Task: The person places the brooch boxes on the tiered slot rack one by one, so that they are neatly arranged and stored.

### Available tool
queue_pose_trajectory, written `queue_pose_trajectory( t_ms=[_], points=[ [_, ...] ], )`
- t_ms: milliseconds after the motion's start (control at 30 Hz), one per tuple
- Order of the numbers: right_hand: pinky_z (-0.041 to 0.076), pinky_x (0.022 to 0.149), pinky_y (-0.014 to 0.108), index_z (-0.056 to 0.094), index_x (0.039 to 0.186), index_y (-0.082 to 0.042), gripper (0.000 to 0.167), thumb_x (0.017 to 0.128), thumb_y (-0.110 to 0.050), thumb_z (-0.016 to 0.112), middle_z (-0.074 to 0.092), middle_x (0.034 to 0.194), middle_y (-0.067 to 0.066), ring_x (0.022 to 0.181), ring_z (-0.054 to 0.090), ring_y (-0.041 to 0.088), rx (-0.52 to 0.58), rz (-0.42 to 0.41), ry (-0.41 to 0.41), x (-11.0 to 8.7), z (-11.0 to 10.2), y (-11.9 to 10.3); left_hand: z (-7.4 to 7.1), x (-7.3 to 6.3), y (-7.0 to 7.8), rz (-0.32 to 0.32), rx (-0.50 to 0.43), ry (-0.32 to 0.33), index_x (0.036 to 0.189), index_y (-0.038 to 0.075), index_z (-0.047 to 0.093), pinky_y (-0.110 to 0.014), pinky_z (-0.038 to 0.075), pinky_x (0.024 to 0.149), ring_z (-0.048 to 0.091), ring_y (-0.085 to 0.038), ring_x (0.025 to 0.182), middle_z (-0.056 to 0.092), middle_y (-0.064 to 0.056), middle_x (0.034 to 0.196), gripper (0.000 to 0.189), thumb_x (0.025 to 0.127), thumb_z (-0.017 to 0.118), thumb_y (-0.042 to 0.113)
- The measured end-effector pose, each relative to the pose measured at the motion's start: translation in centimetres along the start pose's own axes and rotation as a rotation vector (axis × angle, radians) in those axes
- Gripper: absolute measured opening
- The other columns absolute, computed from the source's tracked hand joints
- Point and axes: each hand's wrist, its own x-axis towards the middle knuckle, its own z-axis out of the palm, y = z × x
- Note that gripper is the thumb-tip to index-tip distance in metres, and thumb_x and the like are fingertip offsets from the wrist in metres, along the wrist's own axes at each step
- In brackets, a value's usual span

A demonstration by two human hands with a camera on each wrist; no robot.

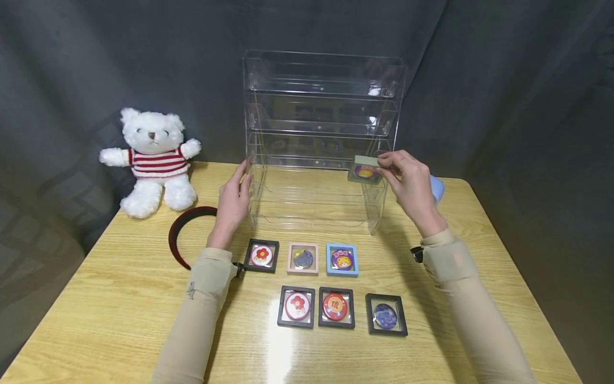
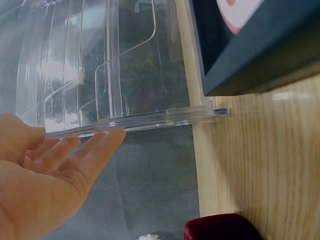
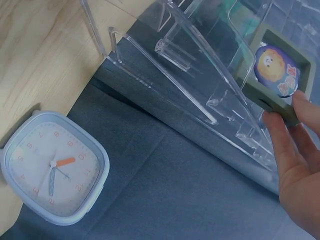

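Note:
My right hand (image 1: pixel 408 181) pinches a small olive-green display frame (image 1: pixel 366 161) by its edge, between thumb and fingers. Inside it is a round purple badge (image 3: pixel 276 70) with a yellow cartoon animal. The frame is raised at the right part of a clear acrylic tiered rack (image 1: pixel 312 221), overlapping a lower tier in the head view. My left hand (image 1: pixel 233 197) rests at the rack's left side panel (image 2: pixel 150 120), with its fingers extended along the outside.
Before the rack lie several framed badges: a black frame (image 1: pixel 261 270), a pink frame (image 1: pixel 303 272) and a blue frame (image 1: pixel 342 273) above another row in black frames. Left are a white teddy bear (image 1: pixel 160 164) and a dark red headband (image 1: pixel 176 234); a blue clock (image 3: pixel 55 167) stands right.

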Motion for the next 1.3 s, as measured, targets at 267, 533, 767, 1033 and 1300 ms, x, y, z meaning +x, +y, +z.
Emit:
queue_pose_trajectory(
  t_ms=[267,533,767,1033,1300],
  points=[
    [0.062,0.084,0.046,0.075,0.101,0.009,0.011,0.091,0.009,0.079,0.075,0.112,0.021,0.100,0.074,0.038,-0.023,-0.045,-0.044,-0.8,0.5,0.6,0.0,-0.1,0.0,0.004,-0.008,-0.003,0.164,0.003,0.042,-0.048,0.044,0.073,0.051,-0.033,0.068,0.061,-0.026,0.146,0.049,0.117,0.046,0.014],
    [0.063,0.079,0.047,0.075,0.100,0.008,0.011,0.090,0.010,0.080,0.075,0.110,0.022,0.094,0.074,0.038,-0.081,-0.100,-0.104,-1.3,1.1,0.7,0.1,-0.1,0.0,0.005,-0.014,-0.010,0.165,0.003,0.041,-0.048,0.046,0.074,0.055,-0.035,0.070,0.057,-0.025,0.152,0.049,0.117,0.045,0.014],
    [0.061,0.074,0.048,0.073,0.106,0.007,0.015,0.093,0.010,0.078,0.074,0.103,0.021,0.089,0.073,0.038,-0.153,-0.113,-0.138,-1.3,1.3,0.4,0.1,0.0,0.0,0.015,-0.002,-0.010,0.165,0.005,0.042,-0.039,0.043,0.063,0.052,-0.025,0.062,0.068,-0.031,0.109,0.049,0.117,0.045,0.017],
    [0.059,0.086,0.053,0.073,0.106,0.009,0.011,0.095,0.012,0.074,0.075,0.110,0.025,0.103,0.073,0.043,-0.208,-0.095,-0.196,-1.4,1.5,0.2,-0.1,0.0,0.0,0.024,-0.013,-0.007,0.164,0.005,0.042,-0.045,0.046,0.070,0.058,-0.034,0.071,0.069,-0.032,0.118,0.049,0.117,0.045,0.015],
    [0.059,0.084,0.054,0.072,0.108,0.008,0.013,0.095,0.010,0.074,0.076,0.108,0.024,0.100,0.073,0.043,-0.252,-0.072,-0.220,-1.5,1.6,-0.2,-0.1,0.0,-0.3,0.013,-0.020,-0.023,0.166,0.006,0.041,-0.050,0.047,0.075,0.058,-0.038,0.075,0.066,-0.033,0.129,0.050,0.117,0.045,0.017]
  ],
)
